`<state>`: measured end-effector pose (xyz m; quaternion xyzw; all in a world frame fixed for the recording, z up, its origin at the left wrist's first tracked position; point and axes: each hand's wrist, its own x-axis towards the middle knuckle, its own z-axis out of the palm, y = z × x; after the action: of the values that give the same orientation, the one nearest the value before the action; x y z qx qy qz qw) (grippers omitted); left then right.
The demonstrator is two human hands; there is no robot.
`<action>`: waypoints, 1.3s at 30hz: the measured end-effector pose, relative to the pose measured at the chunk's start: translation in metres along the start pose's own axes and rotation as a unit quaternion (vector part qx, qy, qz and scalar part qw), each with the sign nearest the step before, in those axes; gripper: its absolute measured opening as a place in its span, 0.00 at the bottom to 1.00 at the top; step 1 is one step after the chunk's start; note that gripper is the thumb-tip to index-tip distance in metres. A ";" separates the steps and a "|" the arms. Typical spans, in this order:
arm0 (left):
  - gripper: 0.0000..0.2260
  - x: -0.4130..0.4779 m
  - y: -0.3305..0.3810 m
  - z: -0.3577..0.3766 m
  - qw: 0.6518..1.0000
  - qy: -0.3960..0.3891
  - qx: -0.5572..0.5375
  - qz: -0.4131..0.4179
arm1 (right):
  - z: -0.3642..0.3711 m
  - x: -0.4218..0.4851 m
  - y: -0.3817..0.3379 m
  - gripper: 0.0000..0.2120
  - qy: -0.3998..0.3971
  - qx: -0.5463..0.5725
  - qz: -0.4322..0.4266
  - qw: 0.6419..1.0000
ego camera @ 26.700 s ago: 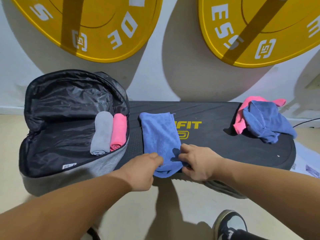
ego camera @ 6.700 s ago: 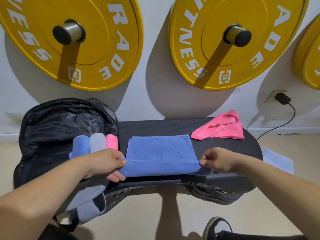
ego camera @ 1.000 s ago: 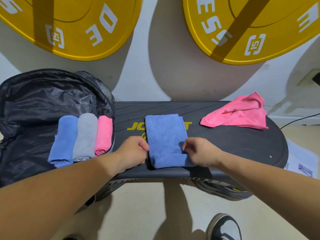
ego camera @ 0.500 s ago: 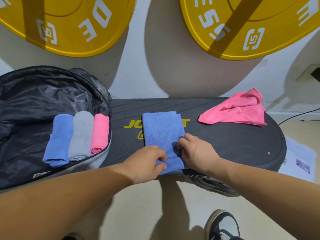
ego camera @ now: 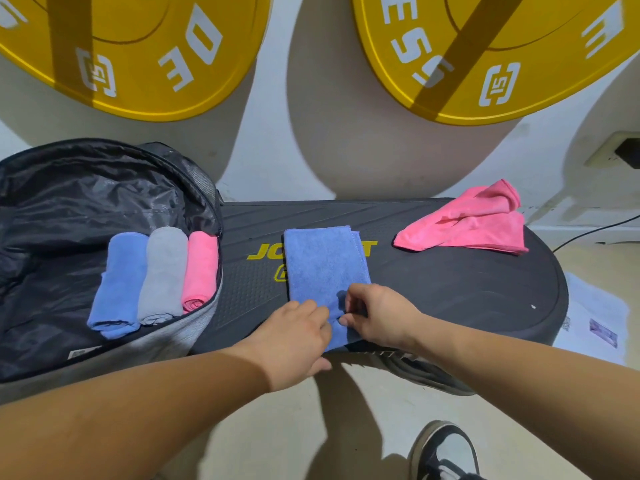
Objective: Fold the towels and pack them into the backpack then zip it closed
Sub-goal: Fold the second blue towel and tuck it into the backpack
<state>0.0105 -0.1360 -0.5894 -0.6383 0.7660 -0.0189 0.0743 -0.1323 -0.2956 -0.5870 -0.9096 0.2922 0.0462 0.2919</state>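
Observation:
A blue towel [ego camera: 323, 265], folded into a narrow strip, lies on the black step platform [ego camera: 433, 289]. My left hand [ego camera: 294, 337] and my right hand [ego camera: 375, 315] both pinch its near end, fingers closed on the cloth. The open backpack [ego camera: 69, 209] lies at the left, with a rolled blue towel [ego camera: 119, 282], a rolled grey towel [ego camera: 162, 273] and a rolled pink towel [ego camera: 200, 270] side by side inside it. An unfolded pink towel [ego camera: 467, 221] is crumpled on the platform's far right.
Two yellow weight plates [ego camera: 138, 57] [ego camera: 502, 53] hang on the wall behind. A wall socket with a black plug [ego camera: 623, 152] and its cable are at the right. My shoe [ego camera: 446, 452] stands on the floor below, and a sheet of paper [ego camera: 595, 320] lies right of the platform.
Both hands have come together from the strip's two sides onto its near end and now pinch it. The view shifted slightly.

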 end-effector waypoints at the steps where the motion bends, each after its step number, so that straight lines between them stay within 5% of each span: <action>1: 0.11 0.000 -0.001 0.000 1.000 0.006 0.004 -0.003 | 0.001 0.001 -0.001 0.09 0.014 -0.020 -0.011 1.000; 4: 0.08 0.002 -0.007 -0.001 0.989 0.007 -0.118 -0.093 | 0.001 -0.003 0.000 0.15 0.094 -0.139 -0.133 0.977; 7: 0.10 0.006 -0.021 -0.005 0.911 0.011 -0.333 -0.242 | -0.007 -0.007 0.008 0.24 0.077 -0.200 -0.203 0.955; 12: 0.07 0.009 -0.036 -0.005 0.767 -0.024 -0.533 -0.356 | -0.016 -0.004 0.008 0.08 0.023 -0.036 -0.039 0.998; 15: 0.06 0.014 -0.039 -0.004 0.732 0.019 -0.553 -0.397 | -0.015 0.006 0.007 0.03 -0.010 0.070 0.038 0.997; 16: 0.06 0.015 -0.042 -0.003 0.751 0.035 -0.524 -0.400 | -0.014 0.009 0.006 0.04 -0.011 0.095 0.057 0.994; 18: 0.05 0.012 -0.048 -0.003 0.862 0.045 -0.374 -0.339 | -0.012 0.015 0.005 0.04 -0.006 0.105 0.093 0.990; 20: 0.06 0.010 -0.044 -0.006 0.966 0.062 -0.174 -0.179 | -0.011 0.019 0.001 0.06 0.001 0.085 0.121 0.989; 21: 0.05 0.009 -0.037 -0.005 0.985 0.076 -0.107 -0.112 | -0.012 0.021 -0.001 0.07 0.002 0.075 0.131 0.989; 26: 0.09 0.010 -0.023 -0.008 0.996 0.021 -0.037 -0.075 | -0.019 0.027 0.000 0.12 0.022 0.054 0.151 0.987; 29: 0.06 0.015 -0.034 -0.001 0.987 0.021 -0.090 -0.135 | -0.020 0.023 0.004 0.13 0.084 -0.071 0.029 0.993; 34: 0.03 0.021 -0.047 -0.001 0.896 -0.017 -0.341 -0.283 | -0.022 0.011 0.019 0.25 0.055 -0.200 -0.154 0.966; 39: 0.04 0.022 -0.052 -0.011 0.689 -0.002 -0.587 -0.425 | -0.026 0.015 0.014 0.16 0.022 -0.039 -0.021 0.999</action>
<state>0.0555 -0.1677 -0.5742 -0.8089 0.2674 0.4064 -0.3301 -0.1303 -0.3268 -0.5762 -0.9271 0.2773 0.0315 0.2501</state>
